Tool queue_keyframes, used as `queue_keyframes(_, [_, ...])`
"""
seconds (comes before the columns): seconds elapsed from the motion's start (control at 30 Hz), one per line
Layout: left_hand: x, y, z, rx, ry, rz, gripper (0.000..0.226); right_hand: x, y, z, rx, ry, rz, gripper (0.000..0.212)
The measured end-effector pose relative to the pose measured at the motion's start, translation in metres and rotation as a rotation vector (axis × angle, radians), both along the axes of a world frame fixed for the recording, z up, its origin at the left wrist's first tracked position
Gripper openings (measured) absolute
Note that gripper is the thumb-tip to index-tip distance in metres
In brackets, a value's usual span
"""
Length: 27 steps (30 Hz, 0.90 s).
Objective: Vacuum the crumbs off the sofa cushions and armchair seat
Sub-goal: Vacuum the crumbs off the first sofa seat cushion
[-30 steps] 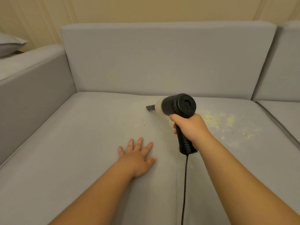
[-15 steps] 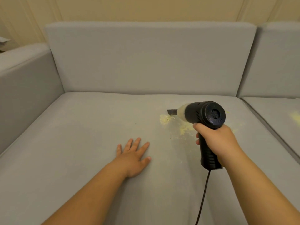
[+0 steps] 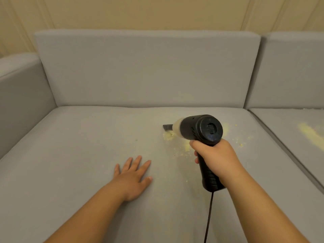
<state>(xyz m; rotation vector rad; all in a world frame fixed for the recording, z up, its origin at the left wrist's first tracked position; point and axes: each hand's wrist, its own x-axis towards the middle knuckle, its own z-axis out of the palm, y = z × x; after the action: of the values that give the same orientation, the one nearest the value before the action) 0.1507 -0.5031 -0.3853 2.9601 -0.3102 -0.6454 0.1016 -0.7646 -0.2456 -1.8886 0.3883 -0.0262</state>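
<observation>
Grey fabric covers the whole sofa, and behind its back cushion (image 3: 147, 67) stands a pale yellow wall. On the wide seat cushion (image 3: 78, 155) the person works with both hands.

The right hand (image 3: 216, 158) is clamped around the grip of a black handheld vacuum (image 3: 201, 130), with the fingers curled round the handle. A thin cord (image 3: 209, 216) hangs from the bottom of the handle toward the front edge of the seat. The long axis of the vacuum body goes from the right hand toward the back left, and its nozzle (image 3: 167, 127) sits at the far-left edge of a patch of yellow crumbs (image 3: 185, 146). The left hand (image 3: 134, 176) lies flat and spread on the fabric, holding nothing, well to the left of the crumbs.

Most crumbs lie under and to the right of the vacuum body, between the nozzle and the right edge of this cushion. So I judge that the nozzle must travel back toward the right and a little toward the front; the right hand is the nearer one. A second yellow streak (image 3: 308, 133) waits on the next seat cushion (image 3: 289, 123) at the right, so the task seems not finished.
</observation>
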Motion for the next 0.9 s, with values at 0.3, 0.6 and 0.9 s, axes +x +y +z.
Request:
queue_keyframes(0.3, [-0.003, 0.0, -0.003, 0.002, -0.019, -0.002, 0.065, -0.003, -0.015, 0.007, -0.006, -0.013, -0.022, 0.006])
queue_keyframes(0.6, [-0.002, 0.001, -0.005, -0.021, -0.073, 0.014, 0.064, -0.001, -0.023, 0.009, -0.028, -0.018, -0.023, 0.012])
queue_keyframes(0.9, [-0.002, -0.001, -0.006, -0.09, -0.193, -0.055, 0.066, -0.015, -0.034, 0.013, 0.03, 0.075, -0.022, 0.02])
